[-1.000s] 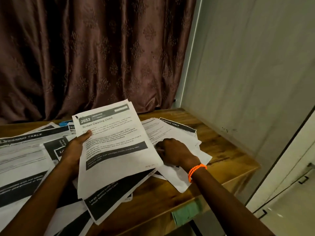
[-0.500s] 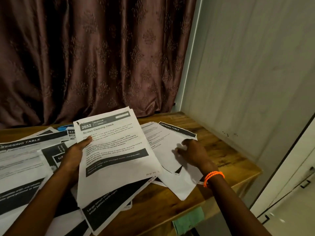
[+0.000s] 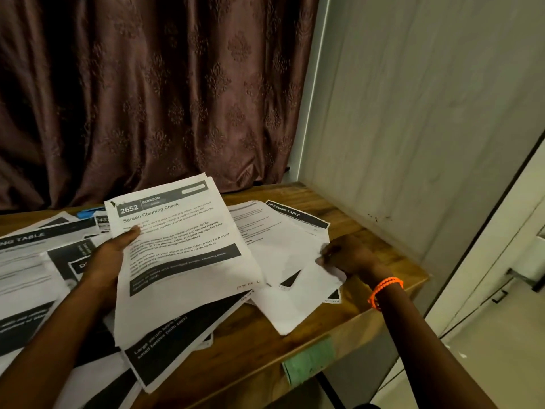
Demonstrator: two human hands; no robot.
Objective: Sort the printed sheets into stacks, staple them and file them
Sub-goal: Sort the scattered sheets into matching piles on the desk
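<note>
My left hand [image 3: 110, 255] grips a thin stack of printed sheets [image 3: 182, 255] headed "2652 Screen Cleaning Check", thumb on top, lifted and tilted above the table. To its right lies a small pile of sheets [image 3: 280, 240], the far one headed "Dressing Table". My right hand [image 3: 348, 256], with an orange bracelet at the wrist, sits at that pile's right edge, fingers curled and pinching a sheet's edge. More printed sheets [image 3: 32, 261] with black bands are spread over the left of the wooden table [image 3: 368, 231].
A brown patterned curtain [image 3: 153, 93] hangs behind the table. A pale wall panel [image 3: 413, 113] closes the right side. A green tag [image 3: 308, 360] sticks to the table's front edge. A blue object [image 3: 87, 212] peeks out behind the papers. White cabinet doors [image 3: 501, 290] stand at the right.
My right hand has moved from the near middle of the right pile out to its right edge and taken hold of a sheet there. The left hand's stack has stayed nearly still.
</note>
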